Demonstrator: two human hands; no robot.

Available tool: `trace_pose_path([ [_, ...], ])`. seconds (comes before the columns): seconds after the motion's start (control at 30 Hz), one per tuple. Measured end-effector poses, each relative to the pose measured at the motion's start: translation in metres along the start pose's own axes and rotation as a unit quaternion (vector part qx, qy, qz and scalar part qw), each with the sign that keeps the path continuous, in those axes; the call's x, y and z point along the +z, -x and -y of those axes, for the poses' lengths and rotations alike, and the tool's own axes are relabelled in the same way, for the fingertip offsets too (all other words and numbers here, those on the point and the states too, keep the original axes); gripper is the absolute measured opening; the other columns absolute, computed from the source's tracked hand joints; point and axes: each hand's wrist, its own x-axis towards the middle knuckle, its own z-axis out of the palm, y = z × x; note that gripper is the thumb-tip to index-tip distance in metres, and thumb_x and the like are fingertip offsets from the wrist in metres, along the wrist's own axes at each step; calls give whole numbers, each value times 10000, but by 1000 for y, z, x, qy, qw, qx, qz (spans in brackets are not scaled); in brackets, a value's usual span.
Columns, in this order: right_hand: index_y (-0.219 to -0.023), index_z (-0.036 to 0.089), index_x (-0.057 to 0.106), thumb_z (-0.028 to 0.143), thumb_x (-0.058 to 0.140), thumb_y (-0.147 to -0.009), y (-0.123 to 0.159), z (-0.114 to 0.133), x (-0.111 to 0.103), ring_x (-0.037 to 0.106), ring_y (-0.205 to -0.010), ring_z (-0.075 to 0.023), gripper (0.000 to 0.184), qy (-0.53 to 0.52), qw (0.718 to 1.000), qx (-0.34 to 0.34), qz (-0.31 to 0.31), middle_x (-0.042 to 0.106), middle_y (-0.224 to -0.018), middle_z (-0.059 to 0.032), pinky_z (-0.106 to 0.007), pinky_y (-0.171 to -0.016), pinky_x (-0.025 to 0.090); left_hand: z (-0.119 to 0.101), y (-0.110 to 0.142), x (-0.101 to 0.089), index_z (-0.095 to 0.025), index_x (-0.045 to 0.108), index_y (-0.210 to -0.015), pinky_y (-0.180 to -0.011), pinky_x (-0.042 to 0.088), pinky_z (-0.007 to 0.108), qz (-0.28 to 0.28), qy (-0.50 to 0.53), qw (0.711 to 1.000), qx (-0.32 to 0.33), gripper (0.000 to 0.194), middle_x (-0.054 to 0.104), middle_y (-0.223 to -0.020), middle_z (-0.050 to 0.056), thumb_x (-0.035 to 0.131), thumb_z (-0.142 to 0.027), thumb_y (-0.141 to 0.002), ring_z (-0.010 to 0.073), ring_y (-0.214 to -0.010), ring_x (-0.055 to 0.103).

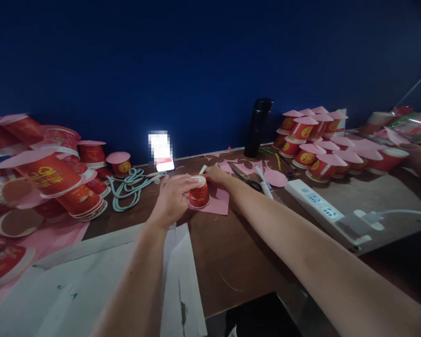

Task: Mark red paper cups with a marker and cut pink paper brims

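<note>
A red paper cup (pixel 199 195) stands upside down on a sheet of pink paper (pixel 219 201) near the middle of the table. My left hand (pixel 174 193) is closed over it from the left, its fingers on the pale cup bottom. Behind the cup, at its right, my right hand (pixel 214 175) is closed with bent fingers. A white, pen-like stick (pixel 203 169) pokes up out of that hand; its lower end is hidden behind the cup and fingers.
Red cups with pink paper tops are piled left (pixel 49 173) and right (pixel 325 167). Around the middle lie pink scraps (pixel 231 167), black scissors (pixel 254 185), a power strip (pixel 314 201), a coiled cable (pixel 128 192) and a lit phone (pixel 163 154). A black flask (pixel 258 128) stands behind.
</note>
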Motion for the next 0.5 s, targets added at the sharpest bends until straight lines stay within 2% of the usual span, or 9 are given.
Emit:
trace_pose_path([
  [0.13,-636,117,648,199,610,-718,-5,8,2,522,-533,-95,122,-6,997,-18,79,659,-643,-49,-185,-488,371,-1,0,0,-357,679,-1036,-1096,213,563,8,-15,1000,-7,588,681,-1117,-49,439,41,-675,203,-1142,555],
  [0.3,-679,126,637,206,577,-740,-14,17,1,481,-453,-79,117,-24,985,-29,166,604,-572,-5,-187,-444,368,-4,-1,-2,-332,680,-1045,-1104,200,545,22,-32,999,-18,546,674,-1140,-39,440,21,-703,192,-1150,548],
  [0.5,-668,126,640,150,590,-693,-38,20,8,487,-488,-72,61,-14,965,-65,255,604,-587,20,-192,-495,389,-2,1,-1,-340,677,-1050,-1102,196,550,17,-48,999,-16,537,671,-1145,-44,442,13,-719,194,-1160,538],
])
